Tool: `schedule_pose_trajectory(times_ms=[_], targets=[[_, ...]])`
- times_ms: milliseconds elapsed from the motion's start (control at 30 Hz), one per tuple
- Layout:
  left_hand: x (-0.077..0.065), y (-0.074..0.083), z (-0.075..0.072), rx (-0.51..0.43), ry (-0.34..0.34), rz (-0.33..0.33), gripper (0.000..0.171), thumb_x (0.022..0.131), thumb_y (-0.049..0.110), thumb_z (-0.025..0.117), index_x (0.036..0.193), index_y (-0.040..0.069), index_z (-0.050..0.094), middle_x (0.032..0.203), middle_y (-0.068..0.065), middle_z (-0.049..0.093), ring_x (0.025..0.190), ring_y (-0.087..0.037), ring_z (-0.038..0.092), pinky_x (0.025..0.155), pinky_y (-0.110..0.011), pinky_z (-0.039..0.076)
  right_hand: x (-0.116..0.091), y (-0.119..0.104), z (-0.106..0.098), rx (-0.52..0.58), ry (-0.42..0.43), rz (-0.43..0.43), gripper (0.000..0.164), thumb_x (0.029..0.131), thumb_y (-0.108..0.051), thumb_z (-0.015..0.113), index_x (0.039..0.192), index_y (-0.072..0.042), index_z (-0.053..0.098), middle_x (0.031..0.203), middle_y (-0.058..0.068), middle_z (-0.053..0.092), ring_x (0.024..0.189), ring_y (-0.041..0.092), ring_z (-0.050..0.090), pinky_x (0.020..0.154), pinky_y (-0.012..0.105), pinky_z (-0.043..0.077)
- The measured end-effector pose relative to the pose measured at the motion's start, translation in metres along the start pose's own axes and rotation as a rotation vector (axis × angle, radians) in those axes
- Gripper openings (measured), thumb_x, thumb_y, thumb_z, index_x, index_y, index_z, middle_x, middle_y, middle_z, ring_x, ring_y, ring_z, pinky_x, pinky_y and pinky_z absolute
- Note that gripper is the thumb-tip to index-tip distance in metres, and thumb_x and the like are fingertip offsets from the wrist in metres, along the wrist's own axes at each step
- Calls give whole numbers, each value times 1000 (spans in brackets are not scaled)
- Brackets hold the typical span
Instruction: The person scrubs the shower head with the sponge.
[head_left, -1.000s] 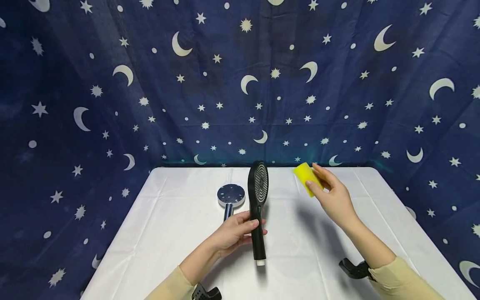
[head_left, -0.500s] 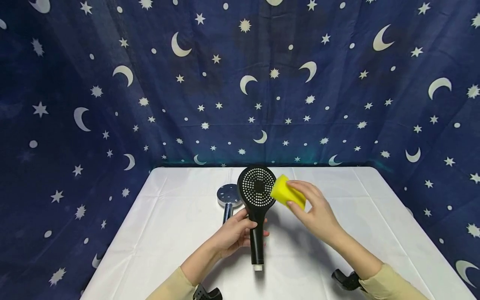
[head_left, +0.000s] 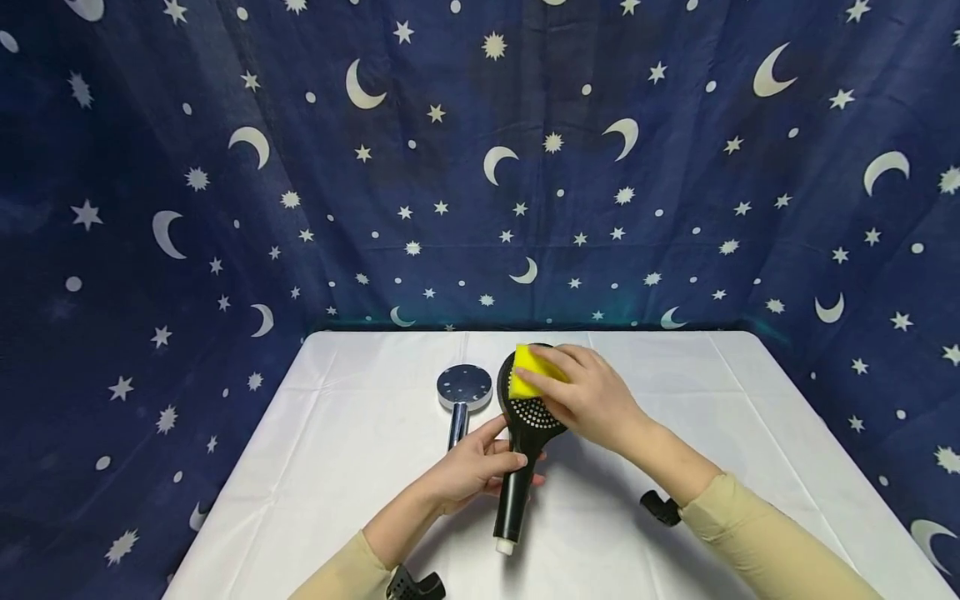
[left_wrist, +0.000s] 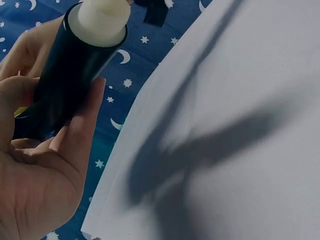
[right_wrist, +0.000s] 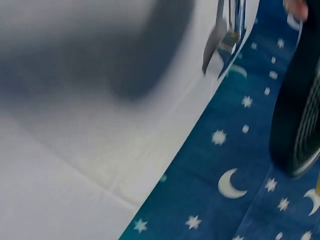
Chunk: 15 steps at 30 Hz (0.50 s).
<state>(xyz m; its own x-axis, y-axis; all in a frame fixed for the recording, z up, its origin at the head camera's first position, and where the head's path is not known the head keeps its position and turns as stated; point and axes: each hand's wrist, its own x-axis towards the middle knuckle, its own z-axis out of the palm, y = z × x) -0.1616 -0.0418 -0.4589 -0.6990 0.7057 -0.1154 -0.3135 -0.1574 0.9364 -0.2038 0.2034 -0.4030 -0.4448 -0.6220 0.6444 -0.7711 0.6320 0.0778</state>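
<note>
My left hand point(head_left: 476, 467) grips the handle of a black shower head point(head_left: 514, 492), thumb across its front, holding it above the table with the nozzle face toward me. In the left wrist view, the white end point(left_wrist: 102, 20) of the handle sticks out past the fingers. A yellow sponge point(head_left: 527, 372) is pinched in my right hand point(head_left: 596, 400) and lies against the nozzle face, covering its upper part. At the right edge of the right wrist view is the rim of the black head point(right_wrist: 290, 115); the right hand's fingers are out of that view.
On the white-covered table point(head_left: 337, 500), a chrome shower head point(head_left: 464, 387) lies just behind and left of the black one. Its handle is partly behind my left hand. A dark blue curtain point(head_left: 450, 167) with moons and stars surrounds the table's back and sides.
My right hand has carried the sponge leftward from apart onto the nozzle face. My left hand has turned the black shower head from side-on to face-on, and its top now leans right.
</note>
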Motion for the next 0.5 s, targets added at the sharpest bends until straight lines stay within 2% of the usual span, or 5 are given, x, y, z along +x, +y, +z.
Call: schedule_pose_trajectory(times_ms=[133, 200, 400, 500], targets=[[2, -1, 1, 17, 2, -15, 68, 99, 11, 64, 158, 28, 36, 130, -21, 66, 105, -37, 71, 82, -41, 60, 5, 7, 1, -21, 77, 176, 52, 84, -10, 78, 134, -18, 69, 136, 20, 58, 111, 41, 57, 92, 56, 51], [3, -2, 1, 17, 4, -22, 68, 99, 12, 65, 158, 30, 36, 131, -22, 65, 105, -37, 71, 82, -41, 60, 5, 1, 4, 8, 89, 201, 49, 85, -11, 76, 133, -17, 70, 134, 21, 58, 109, 41, 57, 93, 55, 51], [3, -4, 0, 11, 22, -12, 65, 100, 11, 63, 158, 26, 36, 135, -27, 60, 104, -38, 71, 80, -43, 61, 5, -27, 10, 57, 15, 35, 51, 86, -12, 74, 135, -18, 68, 133, 19, 59, 112, 36, 58, 94, 49, 53], [4, -4, -1, 4, 20, -19, 65, 100, 11, 63, 157, 26, 37, 135, -29, 60, 105, -38, 71, 80, -42, 61, 6, -20, 6, 17, 16, 42, 52, 83, -10, 77, 134, -19, 69, 133, 19, 60, 112, 37, 58, 93, 52, 53]])
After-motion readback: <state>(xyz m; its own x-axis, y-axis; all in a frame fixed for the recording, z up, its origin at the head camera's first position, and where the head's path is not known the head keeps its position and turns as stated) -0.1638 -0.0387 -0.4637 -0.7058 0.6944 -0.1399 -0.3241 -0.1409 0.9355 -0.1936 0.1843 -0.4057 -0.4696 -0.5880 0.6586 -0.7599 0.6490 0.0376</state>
